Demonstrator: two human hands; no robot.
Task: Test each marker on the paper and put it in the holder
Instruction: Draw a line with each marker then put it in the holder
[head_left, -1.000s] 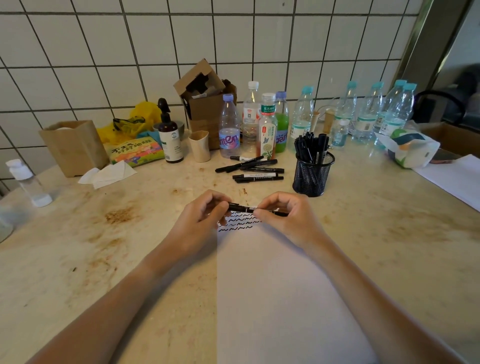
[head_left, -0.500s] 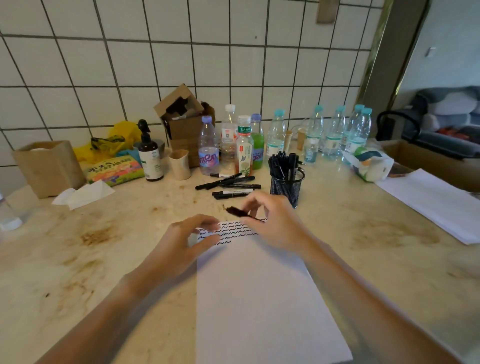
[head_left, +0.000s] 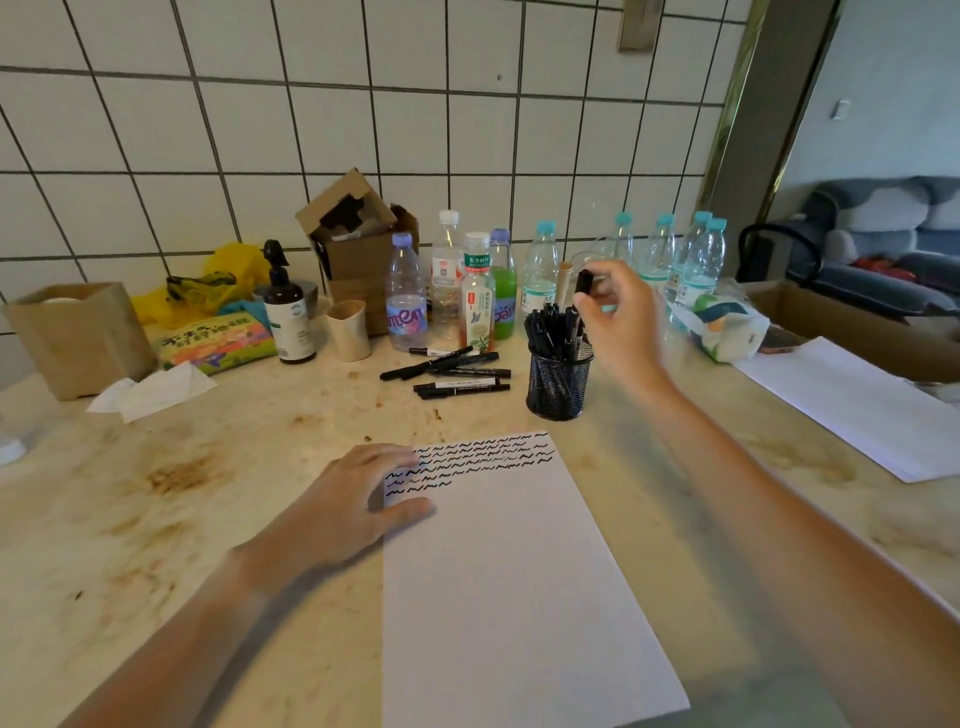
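Presently the right hand (head_left: 621, 317) pinches one marker (head_left: 583, 285) upright above the holder (head_left: 557, 384). Left hand (head_left: 358, 499) lies flat, fingers relaxed, on the paper (head_left: 509, 571) edge. Six loose markers (head_left: 452, 371) lie left of the holder.

From my remote station I see two bare forearms entering from the bottom of the frame. The left hand (head_left: 358, 499) appears at centre left, the right hand (head_left: 621, 322) at upper centre right. Neither arm shows a sleeve, and both are uncovered to the frame edge. I can make out no watch, ring, band or glove on either wrist or on the fingers (head_left: 410, 512). The right arm is slightly motion-blurred, so fine detail there cannot be told.
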